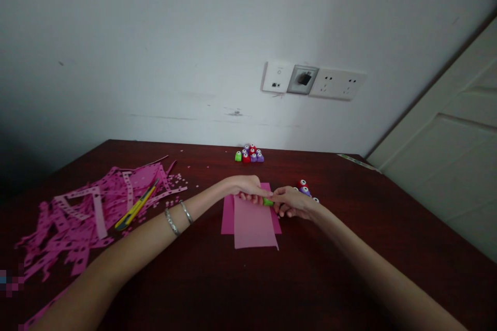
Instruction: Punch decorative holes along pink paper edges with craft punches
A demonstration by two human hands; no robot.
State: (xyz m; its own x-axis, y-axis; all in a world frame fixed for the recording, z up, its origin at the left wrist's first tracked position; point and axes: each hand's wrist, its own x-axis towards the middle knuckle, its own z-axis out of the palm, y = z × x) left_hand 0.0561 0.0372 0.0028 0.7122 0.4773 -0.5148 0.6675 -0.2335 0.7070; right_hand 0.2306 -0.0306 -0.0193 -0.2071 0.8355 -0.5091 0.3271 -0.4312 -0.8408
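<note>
A small green paper punch sits between my two hands, mostly covered by fingers, at the far part of a light pink paper sheet. My left hand reaches in from the left with curled fingers, closed on the punch. From the right, my right hand closes its thumb and fingers round the punch's other side. Whether the sheet's edge is inside the punch is hidden. A darker pink sheet lies beneath the light one. Just beyond my right hand stand a red punch and a purple punch.
Several coloured punches cluster near the wall. A heap of punched pink paper strips covers the table's left side, with a yellow utility knife on it and confetti nearby. A thin strip lies at the back right corner.
</note>
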